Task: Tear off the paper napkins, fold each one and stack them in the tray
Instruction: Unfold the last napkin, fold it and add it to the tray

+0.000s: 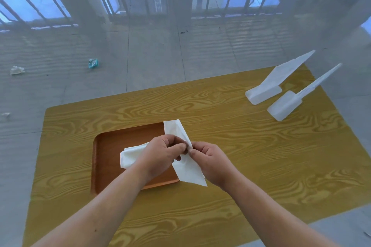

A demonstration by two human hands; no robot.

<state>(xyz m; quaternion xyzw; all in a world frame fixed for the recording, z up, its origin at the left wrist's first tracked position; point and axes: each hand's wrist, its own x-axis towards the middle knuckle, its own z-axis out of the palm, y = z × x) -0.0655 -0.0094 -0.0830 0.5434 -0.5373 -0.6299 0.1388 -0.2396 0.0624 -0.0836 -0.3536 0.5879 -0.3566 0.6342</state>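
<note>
both hands pinching one white napkin (188, 168) over the tray's right edge: left hand (162, 156) and right hand (210, 162) fingers clamped on it. wooden tray (106, 158) sits near the table's (241, 166) front-left.

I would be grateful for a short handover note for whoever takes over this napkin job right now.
Left hand and right hand: both pinch one white napkin at its middle, held above the tray's right edge.
Wooden tray: sits on the table; one white napkin piece lies in it, partly hidden by the left hand.
Done: none visibly stacked neatly.
Left: finish this fold, stack it.
</note>
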